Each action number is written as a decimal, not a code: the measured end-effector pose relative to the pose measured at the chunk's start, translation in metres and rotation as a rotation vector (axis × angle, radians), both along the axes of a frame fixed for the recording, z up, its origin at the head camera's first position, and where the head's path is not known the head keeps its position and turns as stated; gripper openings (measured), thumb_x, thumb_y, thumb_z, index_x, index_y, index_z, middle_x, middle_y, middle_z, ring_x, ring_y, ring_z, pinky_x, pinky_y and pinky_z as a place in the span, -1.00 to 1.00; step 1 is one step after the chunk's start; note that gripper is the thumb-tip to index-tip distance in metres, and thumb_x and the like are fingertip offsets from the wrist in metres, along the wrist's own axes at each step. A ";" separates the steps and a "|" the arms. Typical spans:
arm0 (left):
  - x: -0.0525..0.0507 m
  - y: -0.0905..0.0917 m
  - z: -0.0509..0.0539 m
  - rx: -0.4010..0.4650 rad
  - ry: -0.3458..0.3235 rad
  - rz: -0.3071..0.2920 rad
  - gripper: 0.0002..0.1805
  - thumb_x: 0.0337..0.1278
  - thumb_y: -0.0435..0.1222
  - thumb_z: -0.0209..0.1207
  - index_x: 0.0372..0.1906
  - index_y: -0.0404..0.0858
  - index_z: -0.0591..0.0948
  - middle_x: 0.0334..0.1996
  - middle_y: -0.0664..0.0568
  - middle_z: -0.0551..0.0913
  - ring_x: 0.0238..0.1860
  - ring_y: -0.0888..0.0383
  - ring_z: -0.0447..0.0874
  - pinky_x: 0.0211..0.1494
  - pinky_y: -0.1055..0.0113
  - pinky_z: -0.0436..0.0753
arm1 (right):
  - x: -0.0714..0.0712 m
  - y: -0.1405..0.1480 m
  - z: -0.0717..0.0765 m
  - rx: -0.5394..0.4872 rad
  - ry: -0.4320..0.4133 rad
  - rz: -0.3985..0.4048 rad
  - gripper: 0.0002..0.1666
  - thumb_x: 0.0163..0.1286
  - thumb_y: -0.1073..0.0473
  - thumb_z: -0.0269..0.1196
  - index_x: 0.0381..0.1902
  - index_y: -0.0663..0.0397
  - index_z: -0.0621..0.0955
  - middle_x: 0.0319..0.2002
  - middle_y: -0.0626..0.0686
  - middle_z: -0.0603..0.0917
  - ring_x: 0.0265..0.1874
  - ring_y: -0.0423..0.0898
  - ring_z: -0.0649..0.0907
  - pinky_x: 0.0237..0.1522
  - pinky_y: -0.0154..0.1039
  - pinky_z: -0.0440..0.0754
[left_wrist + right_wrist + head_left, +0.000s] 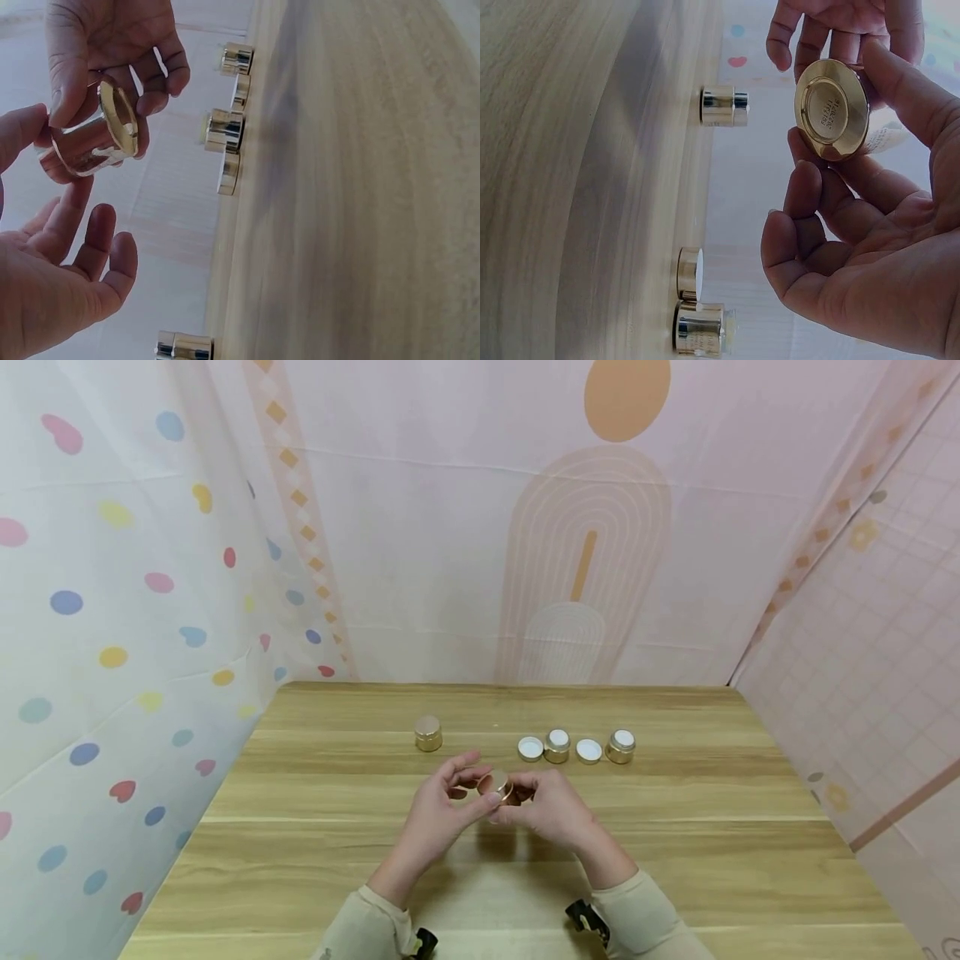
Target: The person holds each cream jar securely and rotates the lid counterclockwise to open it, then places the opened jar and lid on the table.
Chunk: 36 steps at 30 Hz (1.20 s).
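Note:
A small gold cosmetic jar [497, 785] is held between both hands above the table, tilted on its side. My left hand [441, 797] pinches its capped end between thumb and fingers. At the base end, my right hand [551, 806] grips the jar with thumb and fingers. Faint printing marks its round gold underside [831, 109] in the right wrist view. Whether the cap is loose on this jar cannot be seen. Beyond the hands, a capped gold jar [428, 735] stands to the left.
To the right on the wooden table [315, 827] are an upturned lid [530, 749], an open jar [557, 748], a second upturned lid [588, 752] and another open jar [621, 748], in a row. Patterned cloth [420, 527] hangs behind and at both sides.

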<state>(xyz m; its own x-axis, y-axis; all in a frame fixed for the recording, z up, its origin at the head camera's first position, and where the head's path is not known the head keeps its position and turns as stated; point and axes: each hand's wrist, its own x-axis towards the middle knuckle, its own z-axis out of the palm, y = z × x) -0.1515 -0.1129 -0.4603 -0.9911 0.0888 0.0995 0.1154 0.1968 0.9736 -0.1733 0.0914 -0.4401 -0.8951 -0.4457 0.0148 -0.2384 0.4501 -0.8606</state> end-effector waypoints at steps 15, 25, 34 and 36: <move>0.002 -0.001 0.002 0.038 0.017 -0.069 -0.29 0.32 -0.31 0.43 0.51 -0.26 0.45 0.33 -0.19 0.71 0.30 -0.09 0.67 0.35 0.09 0.53 | -0.002 0.002 0.000 -0.019 -0.022 -0.012 -0.80 0.27 0.04 0.59 -0.24 -0.07 0.80 -0.34 -0.12 0.76 -0.27 -0.17 0.66 -0.22 -0.34 0.60; 0.000 0.000 0.002 0.025 0.016 -0.045 -0.30 0.30 -0.30 0.44 0.49 -0.24 0.48 0.26 -0.16 0.76 0.24 -0.03 0.68 0.33 0.06 0.53 | -0.003 0.001 0.001 -0.028 -0.019 -0.011 -0.82 0.25 0.10 0.60 -0.25 -0.06 0.80 -0.34 -0.12 0.75 -0.25 -0.19 0.65 -0.24 -0.37 0.58; 0.000 0.005 0.001 0.001 0.005 0.009 -0.35 0.21 -0.26 0.52 0.36 -0.31 0.58 0.11 -0.11 0.79 0.12 0.05 0.68 0.18 0.17 0.60 | -0.001 0.002 -0.002 -0.014 0.005 -0.006 -0.83 0.26 0.08 0.59 -0.27 -0.06 0.79 -0.35 -0.12 0.74 -0.26 -0.19 0.64 -0.25 -0.37 0.59; 0.000 0.004 0.000 -0.012 0.011 0.000 -0.36 0.23 -0.25 0.51 0.38 -0.30 0.58 0.13 -0.09 0.78 0.13 0.05 0.66 0.20 0.15 0.61 | -0.001 0.003 -0.002 -0.017 0.001 -0.008 -0.84 0.26 0.08 0.58 -0.28 -0.08 0.79 -0.35 -0.11 0.74 -0.26 -0.18 0.64 -0.25 -0.37 0.59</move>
<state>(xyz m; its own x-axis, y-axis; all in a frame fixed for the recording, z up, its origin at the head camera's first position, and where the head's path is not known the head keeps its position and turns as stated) -0.1512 -0.1086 -0.4602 -0.9899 0.0901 0.1098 0.1265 0.2084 0.9698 -0.1745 0.0941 -0.4420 -0.8985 -0.4383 0.0230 -0.2356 0.4376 -0.8678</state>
